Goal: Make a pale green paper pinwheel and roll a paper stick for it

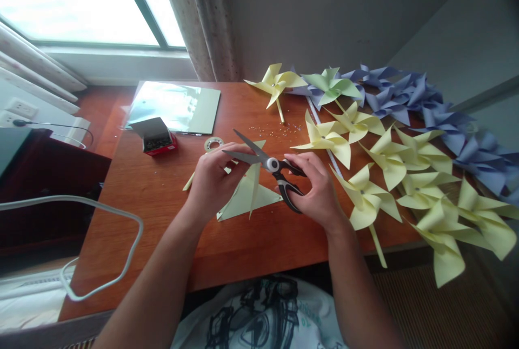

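Note:
My right hand [318,186] grips the black-and-white handles of a pair of scissors [272,165], whose blades are spread and point left. My left hand [217,176] is closed in a pinch on a pale yellow paper sheet [254,203] cut with slits, right beside the blades. The sheet's flaps stand up around the scissors, and its lower corners show small holes. Part of the paper is hidden behind my left fingers and the blades. A rolled yellow paper stick [188,182] pokes out left of my left hand. Just beyond that hand lies a tape roll [213,144].
An open red box [159,146] of small dark items stands at the left. Behind it lies a pack of paper sheets [203,111]. Finished yellow pinwheels [363,195], a green pinwheel [331,85] and blue pinwheels [421,92] fill the right side. Small scraps [284,130] dot the table [154,251].

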Available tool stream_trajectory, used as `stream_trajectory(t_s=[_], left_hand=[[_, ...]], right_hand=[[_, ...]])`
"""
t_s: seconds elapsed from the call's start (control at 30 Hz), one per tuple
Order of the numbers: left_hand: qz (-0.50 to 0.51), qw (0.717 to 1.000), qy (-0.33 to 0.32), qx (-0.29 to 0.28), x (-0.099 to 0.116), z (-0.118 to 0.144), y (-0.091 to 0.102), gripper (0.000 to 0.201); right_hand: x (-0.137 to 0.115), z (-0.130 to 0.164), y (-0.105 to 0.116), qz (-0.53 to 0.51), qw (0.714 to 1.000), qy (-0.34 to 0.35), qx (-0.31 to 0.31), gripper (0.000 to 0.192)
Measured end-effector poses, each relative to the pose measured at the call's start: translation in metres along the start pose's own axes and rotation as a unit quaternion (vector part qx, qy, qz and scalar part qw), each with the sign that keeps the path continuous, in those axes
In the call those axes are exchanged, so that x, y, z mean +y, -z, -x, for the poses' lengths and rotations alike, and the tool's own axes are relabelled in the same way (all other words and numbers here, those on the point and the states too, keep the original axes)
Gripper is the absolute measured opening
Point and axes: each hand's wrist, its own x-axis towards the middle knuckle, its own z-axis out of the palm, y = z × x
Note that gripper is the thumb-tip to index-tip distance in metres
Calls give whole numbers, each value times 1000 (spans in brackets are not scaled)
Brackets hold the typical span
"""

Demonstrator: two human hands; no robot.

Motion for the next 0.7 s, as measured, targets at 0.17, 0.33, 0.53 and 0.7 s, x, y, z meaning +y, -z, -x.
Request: stream_trajectory(t_s=[0.17,0.33,0.53,0.7], left_hand=[[-5,1000,-5,-4,1,0,-1,13],[-8,1000,4,0,0,1,-2,11],[32,999,38,-2,-4,2,-4,11],[71,996,57,-2,-3,2,-4,12]], right_hand=[[2,0,0,10,1000,4,3,52],[1,-1,0,-11,1000,-10,22,44],[1,-3,-3,-89,992,-83,45,48],[8,0,-5,-226,959,-163,51,51]])
